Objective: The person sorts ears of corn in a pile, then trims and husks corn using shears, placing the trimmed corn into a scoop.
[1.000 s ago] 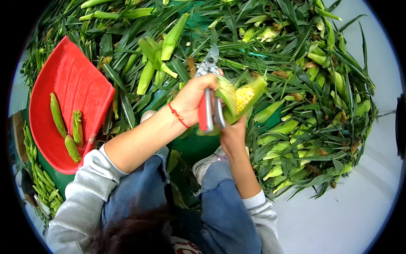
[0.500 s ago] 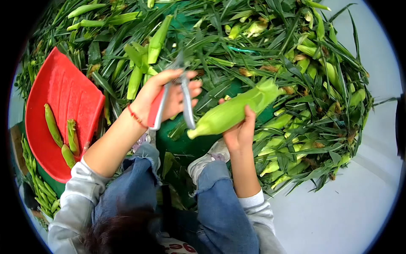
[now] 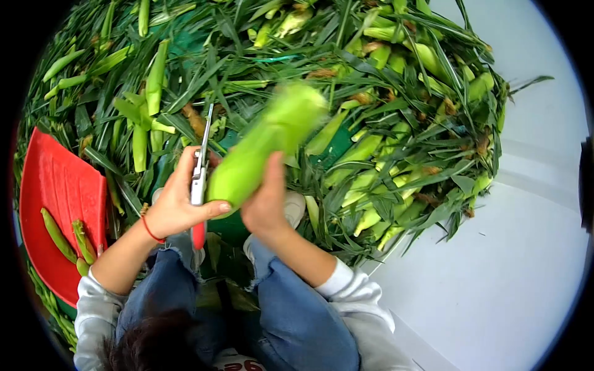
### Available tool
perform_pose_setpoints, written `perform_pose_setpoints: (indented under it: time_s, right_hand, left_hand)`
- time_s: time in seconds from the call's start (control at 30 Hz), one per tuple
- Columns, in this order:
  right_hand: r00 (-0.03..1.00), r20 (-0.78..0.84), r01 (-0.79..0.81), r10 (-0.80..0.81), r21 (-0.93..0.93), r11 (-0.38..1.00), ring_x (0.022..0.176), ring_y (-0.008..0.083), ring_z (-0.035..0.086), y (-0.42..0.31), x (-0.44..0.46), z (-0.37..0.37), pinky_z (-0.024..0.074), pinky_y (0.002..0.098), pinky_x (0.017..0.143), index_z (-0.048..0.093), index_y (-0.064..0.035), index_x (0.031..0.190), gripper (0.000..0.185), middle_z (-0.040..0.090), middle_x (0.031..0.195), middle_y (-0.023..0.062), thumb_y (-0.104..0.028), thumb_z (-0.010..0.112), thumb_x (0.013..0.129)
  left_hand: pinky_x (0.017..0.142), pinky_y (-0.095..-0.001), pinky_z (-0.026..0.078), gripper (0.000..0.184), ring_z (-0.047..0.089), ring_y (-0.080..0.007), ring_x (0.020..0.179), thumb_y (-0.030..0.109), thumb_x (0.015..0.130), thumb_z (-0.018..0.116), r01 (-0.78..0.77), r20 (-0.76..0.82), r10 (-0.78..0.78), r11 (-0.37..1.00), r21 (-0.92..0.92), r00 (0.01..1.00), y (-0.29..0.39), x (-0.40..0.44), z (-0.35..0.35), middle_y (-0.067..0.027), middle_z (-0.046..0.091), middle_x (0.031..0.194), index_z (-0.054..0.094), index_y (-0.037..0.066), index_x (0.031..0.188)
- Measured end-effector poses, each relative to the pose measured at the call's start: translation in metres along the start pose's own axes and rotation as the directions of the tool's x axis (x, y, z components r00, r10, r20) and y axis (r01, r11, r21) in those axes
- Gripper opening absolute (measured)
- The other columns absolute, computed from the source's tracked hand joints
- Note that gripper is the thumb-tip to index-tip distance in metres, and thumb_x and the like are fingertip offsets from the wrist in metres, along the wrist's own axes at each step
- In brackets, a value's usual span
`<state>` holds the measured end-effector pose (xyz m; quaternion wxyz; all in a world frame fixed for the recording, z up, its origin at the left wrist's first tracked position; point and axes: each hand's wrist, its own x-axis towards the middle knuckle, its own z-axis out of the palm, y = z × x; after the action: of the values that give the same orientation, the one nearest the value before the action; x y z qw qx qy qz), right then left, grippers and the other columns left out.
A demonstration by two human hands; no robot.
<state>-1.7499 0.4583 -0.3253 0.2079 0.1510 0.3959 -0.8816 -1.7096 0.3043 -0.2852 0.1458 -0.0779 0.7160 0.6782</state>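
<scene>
My left hand (image 3: 175,207), with a red cord at its wrist, is closed on pruning shears (image 3: 198,176). Their blade points up and away, and a red handle end shows below the hand. The left thumb lies against the near end of an ear of corn (image 3: 244,157) in green husk. My right hand (image 3: 265,201) grips that ear from its right side, and its far fingers are hidden behind it. The ear is tilted, its upper end blurred by motion. It is above the green floor between my knees.
A red dustpan-like scoop (image 3: 77,191) at the left holds several small green ears. Corn leaves and husks (image 3: 210,62) cover the far side. More husked ears (image 3: 365,191) are piled at the right, beside a pale floor (image 3: 445,290). My shoes and knees are close below.
The ear has swung from low and slanting to a steeper tilt and moved left toward the left hand. The shears have turned upright, and the left thumb now meets the ear. The view shifted right.
</scene>
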Motion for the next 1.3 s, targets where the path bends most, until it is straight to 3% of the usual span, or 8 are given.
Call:
perform_pose_setpoints:
  time_s: [0.23, 0.53, 0.67, 0.8, 0.83, 1.0, 1.13, 1.3]
  right_hand:
    - [0.808, -0.135, 0.433, -0.573, -0.524, 0.734, 0.099, 0.0160, 0.054, -0.061, 0.069, -0.102, 0.0419, 0.0309, 0.091, 0.053, -0.0053, 0.107, 0.024, 0.059, 0.100, 0.0072, -0.026, 0.046, 0.097]
    - [0.493, -0.479, -0.494, -0.727, -0.841, 0.219, 0.113, 0.0342, 0.049, -0.090, 0.102, -0.257, 0.0381, 0.0422, 0.097, 0.034, 0.0074, 0.131, 0.078, 0.046, 0.127, 0.0242, -0.035, 0.071, 0.078]
    - [0.593, -0.680, -0.527, -0.432, -0.733, 0.431, 0.120, 0.0353, 0.044, -0.104, 0.100, -0.238, 0.0364, 0.0457, 0.098, 0.025, 0.0084, 0.136, 0.093, 0.043, 0.129, 0.0259, -0.033, 0.077, 0.071]
    - [0.894, -0.305, -0.186, -0.327, -0.919, 0.349, 0.119, 0.0337, 0.044, -0.093, 0.030, -0.231, 0.0376, 0.0435, 0.097, 0.032, 0.0019, 0.136, 0.080, 0.045, 0.129, 0.0221, -0.026, 0.074, 0.073]
    - [0.880, -0.081, -0.107, -0.469, -0.994, -0.029, 0.115, 0.0356, 0.046, -0.080, 0.012, -0.245, 0.0393, 0.0439, 0.093, 0.034, -0.0028, 0.137, 0.078, 0.047, 0.125, 0.0201, -0.020, 0.073, 0.072]
    - [0.807, 0.590, 0.544, -0.003, -0.746, -0.385, 0.108, 0.0320, 0.050, -0.099, -0.014, -0.116, 0.0409, 0.0426, 0.089, 0.047, -0.0173, 0.131, 0.077, 0.051, 0.118, 0.0108, -0.006, 0.074, 0.059]
    - [0.575, 0.816, 0.712, 0.060, -0.463, -0.527, 0.102, 0.0241, 0.055, -0.113, 0.012, -0.051, 0.0419, 0.0414, 0.087, 0.058, -0.0214, 0.119, 0.058, 0.057, 0.112, 0.0052, -0.007, 0.070, 0.064]
    - [0.603, 0.765, 0.540, -0.224, -0.599, -0.591, 0.110, 0.0277, 0.055, -0.121, 0.021, -0.067, 0.0395, 0.0479, 0.097, 0.063, -0.0109, 0.109, 0.045, 0.058, 0.118, 0.0084, -0.007, 0.070, 0.065]
  left_hand:
    - [0.102, -0.0365, 0.033, 0.085, 0.041, -0.0249, 0.121, 0.007, 0.071, 0.071, 0.181, -0.489, -0.027, 0.946, 0.270, 0.872, -0.036, -0.131, -0.090, -0.0125, 0.040, 0.130, 0.022, 0.003, 0.140]
    - [0.097, -0.0337, 0.035, 0.057, 0.045, -0.0266, 0.116, 0.007, 0.081, 0.057, 0.699, -0.854, -0.248, 0.694, 0.173, 0.457, -0.210, -0.391, -0.276, -0.0146, 0.046, 0.125, 0.032, 0.002, 0.133]
    - [0.104, -0.0360, 0.031, 0.068, 0.037, -0.0312, 0.126, -0.003, 0.076, 0.056, 0.595, -0.752, 0.131, 0.531, 0.603, 0.645, -0.126, -0.309, -0.224, -0.0183, 0.037, 0.135, 0.029, 0.002, 0.137]
    - [0.109, -0.0379, 0.025, 0.071, 0.031, -0.0264, 0.133, -0.018, 0.069, 0.041, 0.237, -0.535, 0.223, 0.715, 0.658, 0.815, -0.026, -0.155, -0.136, -0.0158, 0.032, 0.143, 0.033, 0.004, 0.136]
    - [0.107, -0.0362, 0.027, 0.072, 0.036, -0.0253, 0.130, -0.018, 0.067, 0.039, 0.214, -0.539, 0.128, 0.823, 0.527, 0.832, -0.008, -0.123, -0.116, -0.0134, 0.039, 0.137, 0.034, 0.005, 0.135]
    - [0.089, -0.0347, 0.043, 0.065, 0.055, -0.0284, 0.109, 0.017, 0.073, 0.073, -0.210, 0.008, 0.261, 0.755, 0.621, 0.965, 0.041, 0.024, -0.057, -0.0150, 0.053, 0.120, 0.040, 0.004, 0.127]
    - [0.079, -0.0333, 0.044, 0.064, 0.054, -0.0225, 0.092, 0.030, 0.072, 0.078, -0.151, 0.526, -0.065, 0.922, 0.357, 0.848, 0.036, 0.071, -0.043, -0.0124, 0.054, 0.103, 0.043, 0.004, 0.119]
    - [0.080, -0.0260, 0.043, 0.070, 0.050, -0.0139, 0.094, 0.016, 0.073, 0.076, 0.277, 0.370, -0.234, 0.959, -0.066, 0.899, -0.025, 0.037, -0.017, -0.0052, 0.052, 0.102, 0.035, 0.003, 0.128]
